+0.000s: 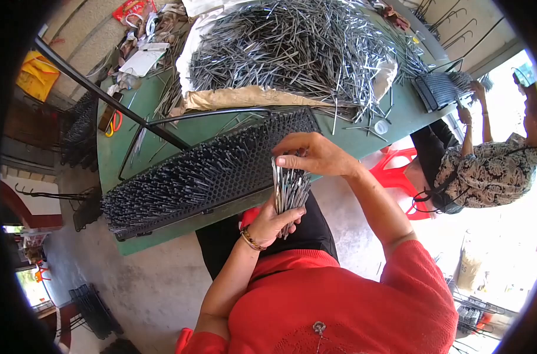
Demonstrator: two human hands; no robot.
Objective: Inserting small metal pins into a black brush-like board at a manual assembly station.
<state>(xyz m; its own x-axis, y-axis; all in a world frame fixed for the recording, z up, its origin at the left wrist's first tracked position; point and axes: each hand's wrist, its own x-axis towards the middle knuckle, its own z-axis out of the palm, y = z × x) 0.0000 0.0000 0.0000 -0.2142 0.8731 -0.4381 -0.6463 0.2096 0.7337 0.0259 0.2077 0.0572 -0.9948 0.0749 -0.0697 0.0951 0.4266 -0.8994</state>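
Note:
My left hand [269,226] is closed round a bundle of thin metal rods [293,190], held upright above my lap. Over the top of that bundle, my right hand [315,154] is closed, its thumb and curled fingers on the rod ends. Just beyond my hands, a long black perforated rack [259,160] lies slantwise along the table's near edge. Many dark rods [174,186] stand packed in the holes of its left and middle part. Toward its right end, bare holes show. My right fingertips are partly hidden.
A big heap of loose rods [280,50] lies on a sheet on the green table [221,121]. A black metal bar [97,88] crosses at left, near orange-handled scissors [114,123]. At right, a co-worker [486,171] handles another rack [442,89] beside a red stool [398,162].

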